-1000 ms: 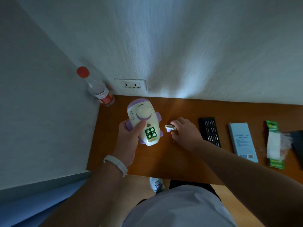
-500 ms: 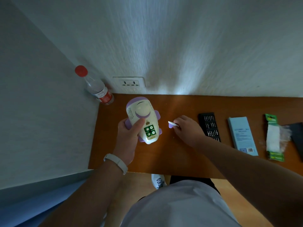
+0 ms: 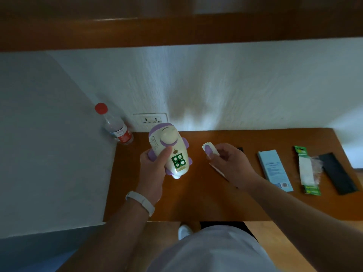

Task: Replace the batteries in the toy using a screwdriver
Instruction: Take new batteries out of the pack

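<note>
— Holding what?
— The left hand (image 3: pixel 155 173) gripped the toy (image 3: pixel 170 146) over the desk (image 3: pixel 196 203), batteries (image 3: pixel 178 160) showing; right hand (image 3: pixel 229 161) pinched the cover (image 3: pixel 209 149) beside it.
— Next?
— Probably seating the cover squarely, then screwing.
</note>
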### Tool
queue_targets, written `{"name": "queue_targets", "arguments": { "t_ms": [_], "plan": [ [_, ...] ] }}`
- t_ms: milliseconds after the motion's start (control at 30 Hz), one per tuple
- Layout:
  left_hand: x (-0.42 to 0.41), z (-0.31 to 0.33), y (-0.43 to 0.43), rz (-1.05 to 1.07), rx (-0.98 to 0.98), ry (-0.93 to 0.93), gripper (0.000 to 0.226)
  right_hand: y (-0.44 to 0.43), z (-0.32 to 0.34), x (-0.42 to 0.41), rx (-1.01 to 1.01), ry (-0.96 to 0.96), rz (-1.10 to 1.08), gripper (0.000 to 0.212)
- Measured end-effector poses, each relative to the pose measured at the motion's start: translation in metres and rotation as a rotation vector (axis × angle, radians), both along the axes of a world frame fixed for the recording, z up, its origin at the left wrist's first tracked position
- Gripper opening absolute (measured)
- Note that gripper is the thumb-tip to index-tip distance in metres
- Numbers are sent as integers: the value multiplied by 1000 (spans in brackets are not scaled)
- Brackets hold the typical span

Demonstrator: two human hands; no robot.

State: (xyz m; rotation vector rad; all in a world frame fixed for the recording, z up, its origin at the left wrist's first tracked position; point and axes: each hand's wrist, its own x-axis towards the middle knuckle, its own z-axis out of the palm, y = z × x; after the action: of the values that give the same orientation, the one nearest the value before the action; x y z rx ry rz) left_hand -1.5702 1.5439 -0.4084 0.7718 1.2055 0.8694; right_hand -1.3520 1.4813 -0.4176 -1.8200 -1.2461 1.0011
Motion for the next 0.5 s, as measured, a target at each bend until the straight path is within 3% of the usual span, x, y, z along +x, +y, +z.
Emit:
{"name": "queue_targets", "arguments": {
  "t_ms": [367,500],
  "plan": [
    [10,51,-8,14,75,-86,70,-16,77,-13,104,356,4,12],
    [8,62,-11,-28,131,-96,57,-18,103,-20,144,406,59,25]
  ]
}}
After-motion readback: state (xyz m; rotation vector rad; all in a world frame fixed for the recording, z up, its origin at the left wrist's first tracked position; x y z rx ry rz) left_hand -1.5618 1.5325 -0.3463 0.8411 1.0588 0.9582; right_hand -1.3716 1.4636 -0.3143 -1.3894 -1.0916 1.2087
